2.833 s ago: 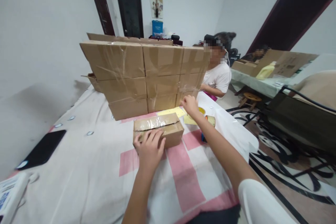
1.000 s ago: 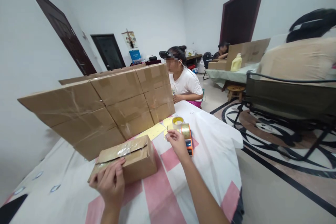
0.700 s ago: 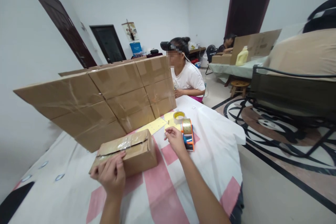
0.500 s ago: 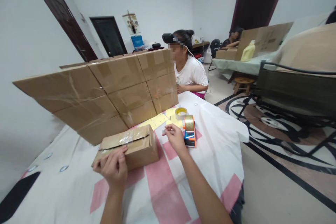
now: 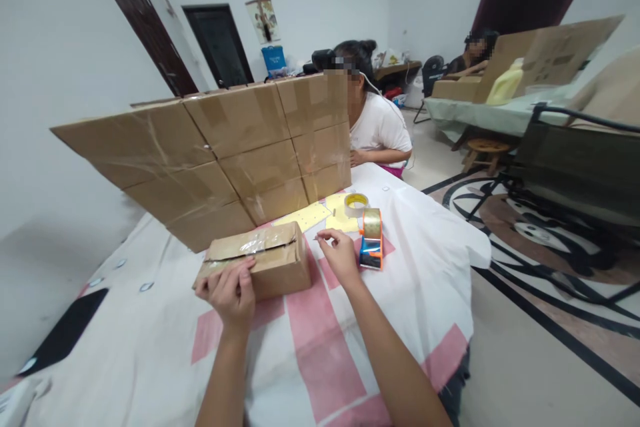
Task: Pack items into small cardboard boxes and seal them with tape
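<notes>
A taped cardboard box (image 5: 280,273) lies on the cloth-covered table, with a dark gap along its top and shiny clear tape across the middle. My left hand (image 5: 230,290) grips its near left side, fingers curled over the top edge. Just right of the box, my right hand (image 5: 341,257) is raised with thumb and forefinger pinched. A tiny whitish bit shows at those fingertips, too small to name. Beside this hand stands an orange and blue tape dispenser (image 5: 371,243) with a roll of tape in it. Behind that lies a loose tape roll (image 5: 357,203).
A wall of stacked cardboard boxes (image 5: 260,147) rises behind the box. A person in a white shirt (image 5: 383,127) sits beyond it. A black mat (image 5: 70,330) lies at the left. At the right are a dark folding chair (image 5: 570,160) and a wooden stool (image 5: 487,150).
The whole view has shifted, so things appear farther right and slightly higher. My left hand stays on the box. The right hand keeps its pinch, its fingertips a little farther from the box.
</notes>
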A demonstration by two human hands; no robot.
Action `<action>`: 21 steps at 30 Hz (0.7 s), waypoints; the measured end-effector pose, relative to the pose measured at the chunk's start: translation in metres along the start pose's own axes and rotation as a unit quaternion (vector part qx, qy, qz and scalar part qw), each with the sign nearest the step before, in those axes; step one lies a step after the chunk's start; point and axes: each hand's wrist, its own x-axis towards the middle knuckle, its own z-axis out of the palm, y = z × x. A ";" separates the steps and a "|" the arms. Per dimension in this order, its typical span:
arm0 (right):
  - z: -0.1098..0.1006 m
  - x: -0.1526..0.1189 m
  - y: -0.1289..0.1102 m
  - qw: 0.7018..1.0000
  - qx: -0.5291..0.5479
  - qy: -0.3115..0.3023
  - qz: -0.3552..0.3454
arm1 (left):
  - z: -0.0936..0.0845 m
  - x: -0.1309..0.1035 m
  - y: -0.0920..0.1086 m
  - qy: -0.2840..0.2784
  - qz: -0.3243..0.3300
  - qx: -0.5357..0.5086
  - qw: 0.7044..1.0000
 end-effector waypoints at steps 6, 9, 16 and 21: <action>0.006 -0.006 -0.005 0.998 0.028 -0.038 0.030 | -0.001 -0.001 -0.002 -0.015 -0.009 0.001 1.000; 0.012 -0.010 -0.005 0.997 0.045 -0.049 0.051 | -0.001 -0.002 -0.003 -0.020 -0.017 0.004 1.000; 0.019 -0.015 -0.002 0.992 0.071 -0.068 0.076 | -0.002 -0.001 0.000 -0.018 -0.014 -0.004 1.000; 0.019 -0.016 0.001 0.989 0.085 -0.078 0.091 | -0.002 0.000 0.000 -0.014 -0.007 -0.003 1.000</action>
